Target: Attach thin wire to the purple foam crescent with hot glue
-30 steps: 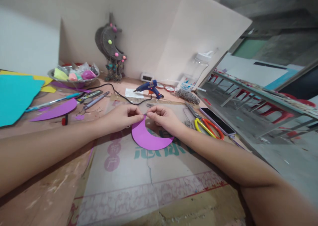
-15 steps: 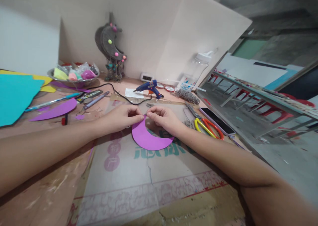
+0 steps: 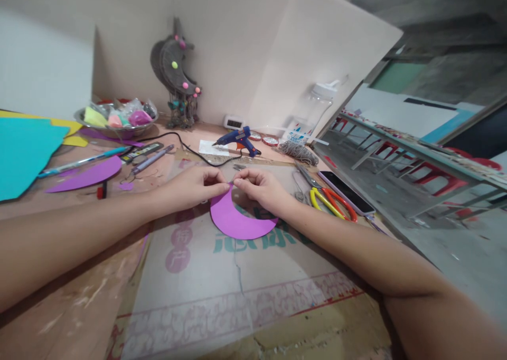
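Craft workshop, hobby-bench type. Indicated by: hot-glue gun (image 3: 238,138) plugged in on the bench, scissors (image 3: 330,201), coloured paper sheets (image 3: 24,157), bowl (image 3: 119,130) filled with bagged craft bits, twine bundle (image 3: 298,151), cardboard (image 3: 222,275) laid as a work mat. Finished moon ornament (image 3: 176,69) propped at the wall. Long tables with red seats (image 3: 412,157) seen beyond.

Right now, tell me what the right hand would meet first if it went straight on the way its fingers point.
Most likely the left hand. The right hand points leftward over the upper tip of the purple crescent, where both grips seem to pinch with fingertips almost meeting. Depth there is hard to judge.
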A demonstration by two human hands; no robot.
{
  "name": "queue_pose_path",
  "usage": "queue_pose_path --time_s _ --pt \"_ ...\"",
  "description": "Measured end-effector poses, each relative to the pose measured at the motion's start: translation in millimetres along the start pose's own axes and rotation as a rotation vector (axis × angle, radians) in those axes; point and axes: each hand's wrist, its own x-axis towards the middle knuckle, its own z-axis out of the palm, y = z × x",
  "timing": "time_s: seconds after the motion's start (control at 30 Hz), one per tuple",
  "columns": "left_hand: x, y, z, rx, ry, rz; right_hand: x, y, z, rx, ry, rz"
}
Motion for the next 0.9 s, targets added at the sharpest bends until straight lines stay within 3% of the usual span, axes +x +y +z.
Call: queue_pose_path --time_s 0.2,0.47,0.9 --pt "-0.5 2.3 -0.3 0.004 0.006 0.003 0.9 1.5 -1.5 -0.045 0.022 -0.013" --pt "-0.6 1.1 -0.2 -0.032 0.035 -0.015 1.5 0.7 -0.4 0.080 -0.003 -0.003" --pt "0.1 -0.7 -0.4 -0.007 0.009 0.020 1.3 4.1 -0.2 -0.014 0.017 -0.016"
